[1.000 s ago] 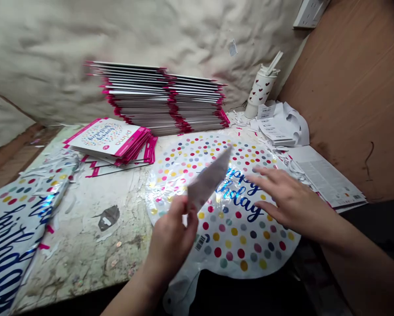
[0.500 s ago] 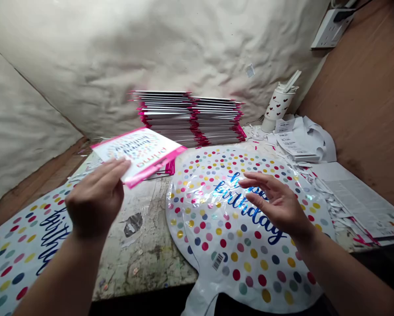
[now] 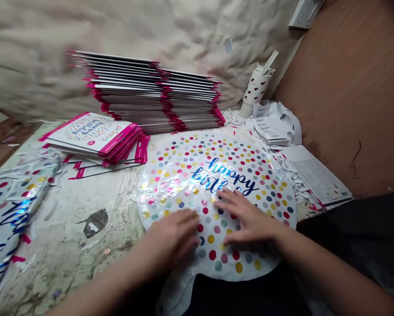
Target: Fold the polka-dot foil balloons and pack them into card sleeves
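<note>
A flat foil balloon (image 3: 170, 193) with coloured dots and blue "happy birthday" lettering lies in front of me, its neck hanging over the table's front edge. My right hand (image 3: 246, 217) rests on it with fingers spread, covering part of the lettering. Over the balloon's lower left part is my left hand (image 3: 179, 235), somewhat blurred, its fingers reaching right and nothing visible in them. To the left, a pile of printed card packets (image 3: 88, 131) with pink edges sits on the table. Another dotted foil balloon (image 3: 6, 219) lies at the left edge.
Tall stacks of pink-edged packets (image 3: 134, 101) stand against the covered wall. At the back right are a white tumbler (image 3: 256, 87) with hearts, a curled strip of labels (image 3: 272, 127) and paper scraps. A printed sheet (image 3: 318, 175) lies on the right beside the brown panel (image 3: 345, 96).
My left hand has let go of the card packet, now on the pile at left, and moved right over the balloon. My right hand has come down onto the balloon. The view has shifted.
</note>
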{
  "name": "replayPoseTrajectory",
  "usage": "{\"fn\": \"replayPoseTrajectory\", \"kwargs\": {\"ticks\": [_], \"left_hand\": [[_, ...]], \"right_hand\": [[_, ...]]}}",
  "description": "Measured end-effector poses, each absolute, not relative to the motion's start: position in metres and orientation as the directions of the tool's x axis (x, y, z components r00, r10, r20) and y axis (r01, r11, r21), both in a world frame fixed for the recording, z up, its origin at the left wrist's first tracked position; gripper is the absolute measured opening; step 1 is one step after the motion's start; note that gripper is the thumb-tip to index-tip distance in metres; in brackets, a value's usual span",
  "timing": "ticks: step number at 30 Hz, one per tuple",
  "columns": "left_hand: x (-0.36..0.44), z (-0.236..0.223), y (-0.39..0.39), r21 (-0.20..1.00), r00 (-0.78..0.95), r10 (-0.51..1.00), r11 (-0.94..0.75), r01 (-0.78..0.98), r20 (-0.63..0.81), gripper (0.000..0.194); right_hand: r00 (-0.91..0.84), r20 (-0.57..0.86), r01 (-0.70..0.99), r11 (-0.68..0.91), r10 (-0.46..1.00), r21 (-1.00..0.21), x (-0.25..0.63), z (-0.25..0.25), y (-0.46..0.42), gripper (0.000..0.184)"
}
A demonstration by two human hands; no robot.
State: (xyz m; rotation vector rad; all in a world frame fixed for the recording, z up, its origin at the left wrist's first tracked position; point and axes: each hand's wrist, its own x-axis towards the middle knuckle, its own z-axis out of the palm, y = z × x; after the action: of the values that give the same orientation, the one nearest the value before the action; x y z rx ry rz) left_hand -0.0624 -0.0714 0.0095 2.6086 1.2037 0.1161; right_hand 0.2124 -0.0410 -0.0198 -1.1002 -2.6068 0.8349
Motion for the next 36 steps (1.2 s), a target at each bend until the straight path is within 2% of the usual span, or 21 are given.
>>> {"fn": "replayPoseTrajectory", "kwargs": {"ticks": [2,4,5,8,10,12,15,16,18,19,20,21,23,24,25,26,28,29,31,34,36], "left_hand": [[-0.035,-0.001,-0.105,0.325,0.72,0.686,-0.661,0.677,-0.105,0.059],[-0.023,-0.005,-0.123,0.306,0.71,0.694,-0.655,0.691,-0.118,0.078],[-0.022,-0.005,-0.126,0.283,0.693,0.714,-0.647,0.708,-0.102,0.077],[-0.029,0.005,-0.117,0.22,0.624,0.782,-0.608,0.763,-0.004,0.046],[-0.035,0.018,-0.105,0.204,0.556,0.831,-0.546,0.813,0.007,0.034],[-0.037,0.033,-0.093,0.186,0.477,0.878,-0.463,0.867,-0.039,0.028],[-0.034,0.049,-0.081,0.152,0.395,0.917,-0.384,0.911,-0.056,0.028],[-0.033,0.053,-0.079,0.153,0.396,0.917,-0.386,0.91,-0.04,0.028],[-0.037,0.059,-0.077,0.208,0.451,0.891,-0.45,0.868,0.044,0.026],[-0.042,0.062,-0.077,0.255,0.482,0.869,-0.493,0.832,0.111,0.023],[-0.049,0.064,-0.075,0.303,0.505,0.844,-0.537,0.787,0.182,0.023],[-0.058,0.066,-0.074,0.341,0.52,0.818,-0.576,0.743,0.247,0.034],[-0.077,0.066,-0.068,0.35,0.532,0.786,-0.618,0.704,0.315,0.079],[-0.084,0.064,-0.065,0.309,0.536,0.782,-0.62,0.721,0.318,0.095],[-0.09,0.061,-0.062,0.25,0.538,0.782,-0.615,0.748,0.315,0.099],[-0.094,0.055,-0.06,0.196,0.534,0.785,-0.604,0.772,0.314,0.092],[-0.094,0.04,-0.059,0.145,0.554,0.771,-0.616,0.775,0.313,0.062],[-0.092,0.031,-0.06,0.164,0.585,0.752,-0.646,0.745,0.304,0.052],[-0.088,0.012,-0.064,0.26,0.655,0.716,-0.698,0.667,0.242,0.043],[-0.09,-0.011,-0.074,0.381,0.686,0.713,-0.679,0.627,0.143,0.036],[-0.093,-0.019,-0.078,0.419,0.681,0.723,-0.658,0.626,0.118,0.034]], "right_hand": [[-0.725,0.02,0.566,0.612,0.688,-0.552,0.207,-0.03,-0.056,0.06],[-0.69,0.102,0.558,0.617,0.716,-0.554,0.201,-0.038,-0.061,0.032],[-0.664,0.129,0.557,0.602,0.737,-0.572,0.199,-0.04,-0.059,0.024],[-0.642,0.078,0.514,0.503,0.763,-0.695,0.197,-0.03,-0.041,0.015],[-0.643,0.006,0.477,0.407,0.766,-0.779,0.2,-0.011,-0.031,0.016],[-0.647,-0.006,0.453,0.378,0.763,-0.807,0.202,0.011,-0.033,0.026],[-0.649,0.107,0.5,0.528,0.753,-0.687,0.2,0.031,-0.06,0.076],[-0.646,0.158,0.531,0.589,0.747,-0.61,0.198,0.032,-0.07,0.081],[-0.612,0.259,0.587,0.649,0.747,-0.484,0.197,0.028,-0.085,0.056],[-0.583,0.298,0.603,0.649,0.756,-0.464,0.197,0.025,-0.087,0.042],[-0.547,0.322,0.61,0.631,0.773,-0.479,0.199,0.021,-0.087,0.036],[-0.504,0.331,0.607,0.6,0.798,-0.521,0.202,0.019,-0.085,0.036],[-0.428,0.317,0.577,0.526,0.846,-0.624,0.208,0.019,-0.076,0.037],[-0.413,0.31,0.553,0.506,0.856,-0.662,0.21,0.021,-0.073,0.036],[-0.427,0.313,0.525,0.514,0.849,-0.679,0.211,0.024,-0.072,0.035],[-0.467,0.324,0.497,0.547,0.823,-0.674,0.211,0.026,-0.072,0.034],[-0.582,0.346,0.451,0.646,0.736,-0.616,0.21,0.025,-0.078,0.035],[-0.636,0.342,0.444,0.691,0.691,-0.571,0.21,0.022,-0.082,0.038],[-0.703,0.277,0.497,0.731,0.655,-0.468,0.218,0.011,-0.09,0.049],[-0.647,0.173,0.669,0.662,0.742,-0.338,0.247,-0.008,-0.092,0.067],[-0.595,0.142,0.732,0.606,0.791,-0.312,0.267,-0.013,-0.089,0.067]]}}
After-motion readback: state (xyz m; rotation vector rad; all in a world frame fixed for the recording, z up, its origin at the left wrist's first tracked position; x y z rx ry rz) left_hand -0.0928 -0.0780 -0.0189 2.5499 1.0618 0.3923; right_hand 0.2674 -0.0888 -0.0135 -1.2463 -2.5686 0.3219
